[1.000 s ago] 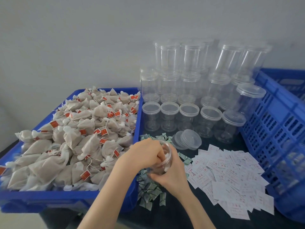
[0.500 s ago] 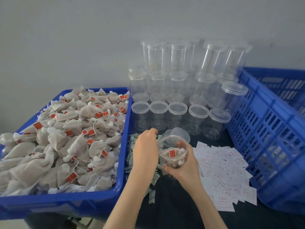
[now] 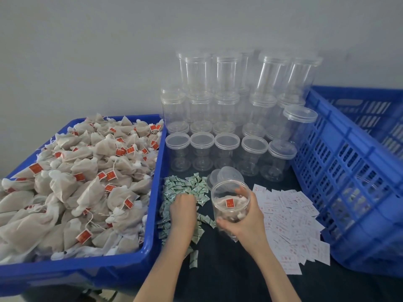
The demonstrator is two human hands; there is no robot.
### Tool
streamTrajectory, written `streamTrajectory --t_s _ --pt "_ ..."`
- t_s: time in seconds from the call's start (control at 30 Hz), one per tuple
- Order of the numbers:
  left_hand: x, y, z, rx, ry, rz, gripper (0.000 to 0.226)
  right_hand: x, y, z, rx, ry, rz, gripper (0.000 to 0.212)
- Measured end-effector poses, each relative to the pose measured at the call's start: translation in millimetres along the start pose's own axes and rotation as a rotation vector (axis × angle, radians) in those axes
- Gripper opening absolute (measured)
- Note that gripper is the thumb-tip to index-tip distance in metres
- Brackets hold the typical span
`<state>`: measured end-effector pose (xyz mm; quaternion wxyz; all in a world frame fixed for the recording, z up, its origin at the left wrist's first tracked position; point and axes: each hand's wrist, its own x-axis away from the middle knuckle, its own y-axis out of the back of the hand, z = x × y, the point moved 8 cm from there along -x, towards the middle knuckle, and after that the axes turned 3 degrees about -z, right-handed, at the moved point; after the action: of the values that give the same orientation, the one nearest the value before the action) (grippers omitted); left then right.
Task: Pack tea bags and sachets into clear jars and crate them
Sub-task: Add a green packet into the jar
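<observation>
My right hand (image 3: 246,221) grips an open clear jar (image 3: 230,203) that holds tea bags with red tags, upright just above the dark table. My left hand (image 3: 182,209) lies knuckles-up on the pile of small green sachets (image 3: 185,188) left of the jar; its fingertips are hidden, so I cannot tell whether it holds one. A blue tray (image 3: 150,247) heaped with tea bags (image 3: 82,182) fills the left side. An empty blue crate (image 3: 353,175) stands on the right.
Several empty lidded clear jars (image 3: 226,147) are stacked in rows against the wall behind. Loose lids (image 3: 226,175) lie just beyond the held jar. White slips with red print (image 3: 292,216) are spread between jar and crate.
My left hand came out of the jar's mouth and dropped left onto the green sachets. The right hand turned the jar upright and kept hold of it.
</observation>
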<state>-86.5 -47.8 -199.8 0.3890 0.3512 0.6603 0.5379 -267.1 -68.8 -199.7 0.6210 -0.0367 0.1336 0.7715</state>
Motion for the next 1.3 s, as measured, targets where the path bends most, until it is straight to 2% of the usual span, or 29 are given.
streamTrajectory --t_s 0.13,0.33,0.4,0.5,0.57,0.67,0.77,0.87,0.97,1.13,1.2,1.3 --pt "1 10 -1 -0.017 -0.007 -0.045 0.021 2 -4 -2 -0.027 -0.018 0.012 0.086" --pt "6 55 -7 0.119 -0.023 -0.269 0.025 2 -8 -2 -0.011 -0.016 0.022 0.086" --pt "12 79 -12 0.232 -0.063 -0.385 0.023 2 -9 -4 -0.03 -0.035 0.026 0.085" --pt "20 113 -16 0.564 -0.117 -0.537 0.009 3 -11 -5 -0.022 -0.033 0.034 0.085" --pt "18 119 -24 0.73 -0.138 -0.474 0.003 2 -11 -4 -0.007 -0.018 0.033 0.084" --pt "10 103 -43 0.796 -0.172 -0.177 0.008 2 -9 -2 -0.011 -0.017 0.021 0.084" --pt "8 84 -60 0.588 -0.263 0.055 0.006 2 -7 -1 -0.009 -0.02 0.006 0.084" --pt "10 74 -75 0.343 -0.38 0.174 0.01 3 -5 1 0.026 0.006 0.014 0.088" --pt "14 70 -88 0.14 -0.47 0.221 0.018 4 -2 2 0.056 0.042 -0.006 0.088" --pt "10 70 -100 0.064 -0.526 0.188 0.015 4 2 -2 0.051 0.031 -0.013 0.089" --pt "7 74 -99 0.17 -0.505 0.143 0.016 2 6 -4 0.034 0.007 -0.024 0.088" --pt "1 88 -94 0.481 -0.447 0.022 0.018 1 14 -3 0.036 0.022 -0.045 0.087"
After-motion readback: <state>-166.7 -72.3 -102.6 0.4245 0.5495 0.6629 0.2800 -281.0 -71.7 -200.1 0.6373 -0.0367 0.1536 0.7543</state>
